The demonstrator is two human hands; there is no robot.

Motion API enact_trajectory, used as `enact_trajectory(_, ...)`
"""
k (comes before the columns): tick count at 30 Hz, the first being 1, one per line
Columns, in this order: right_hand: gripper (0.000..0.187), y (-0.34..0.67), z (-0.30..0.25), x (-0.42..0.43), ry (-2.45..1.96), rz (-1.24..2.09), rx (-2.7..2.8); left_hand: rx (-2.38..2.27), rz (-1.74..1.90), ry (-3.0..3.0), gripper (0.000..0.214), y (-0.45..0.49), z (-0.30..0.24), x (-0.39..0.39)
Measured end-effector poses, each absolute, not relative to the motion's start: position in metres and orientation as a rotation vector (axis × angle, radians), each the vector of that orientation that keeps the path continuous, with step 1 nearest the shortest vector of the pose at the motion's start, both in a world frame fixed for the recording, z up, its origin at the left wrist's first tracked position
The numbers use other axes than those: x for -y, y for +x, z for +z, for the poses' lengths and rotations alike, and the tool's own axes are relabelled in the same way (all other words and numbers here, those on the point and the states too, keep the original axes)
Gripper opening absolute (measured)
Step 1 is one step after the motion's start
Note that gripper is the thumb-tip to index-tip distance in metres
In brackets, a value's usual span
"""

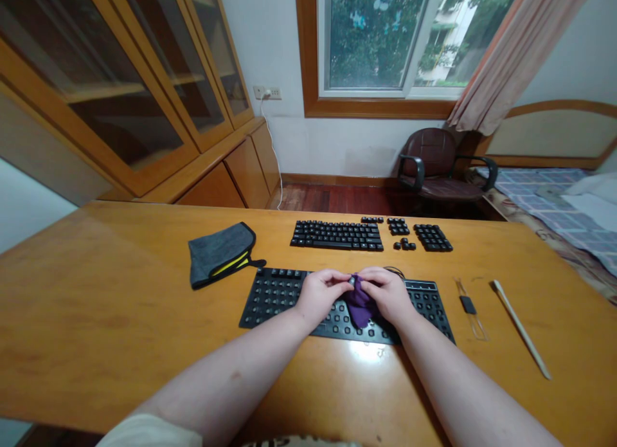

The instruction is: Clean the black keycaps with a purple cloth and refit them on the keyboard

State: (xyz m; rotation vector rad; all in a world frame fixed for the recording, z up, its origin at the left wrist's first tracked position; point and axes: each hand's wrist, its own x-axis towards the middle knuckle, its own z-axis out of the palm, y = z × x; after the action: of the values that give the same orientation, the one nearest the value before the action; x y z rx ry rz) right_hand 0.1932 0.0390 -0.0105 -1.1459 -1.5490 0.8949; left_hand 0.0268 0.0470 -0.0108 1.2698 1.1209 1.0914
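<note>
A dark keyboard base (pixel 279 297) lies in front of me, with most of its switches bare and a few keycaps left along its top row. Over its middle, my left hand (pixel 322 299) is closed, thumb and forefinger pinching a small keycap (pixel 352 280). My right hand (pixel 387 294) grips a purple cloth (pixel 359 309) and presses it against that keycap. The cloth's loose end hangs over the switches. Both hands' fingertips meet at the cloth, and the keycap is partly hidden.
Behind the base, loose black keycaps (pixel 336 235) lie grouped in keyboard order. A folded grey cloth (pixel 219 251) rests at the left. To the right are a wire keycap puller (pixel 467 305) and a thin pale brush (pixel 521 331). A chair (pixel 434 161) stands beyond the desk.
</note>
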Motion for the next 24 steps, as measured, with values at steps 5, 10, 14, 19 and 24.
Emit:
enact_trajectory(5, 0.013, 0.1929, -0.0094, -0.038, -1.127, 0.927, 1.565, -1.151, 1.083, 1.298, 0.014, 0.0265, -0.0068, -0.0457)
enact_trajectory(10, 0.006, 0.1918, -0.0115, -0.0375, -1.19, 0.845, 1.501, -1.158, 1.07, 1.331, 0.014, 0.0261, -0.0031, -0.0461)
enact_trajectory(14, 0.006, 0.1913, -0.011, -0.0381, -1.253, 0.76, 1.498, -1.115, 1.049, 1.304, 0.018, 0.0272, -0.004, -0.0474)
enact_trajectory(19, 0.005, 0.1907, -0.0103, -0.0385, -1.244, 0.742, 1.54, -1.003, 1.071, 1.204, 0.028, 0.0298, -0.0084, -0.0472)
enact_trajectory(24, 0.006, 0.1916, -0.0125, -0.0393, -1.227, 0.775, 1.471, -1.001, 1.124, 1.342, 0.02, 0.0268, -0.0034, -0.0479)
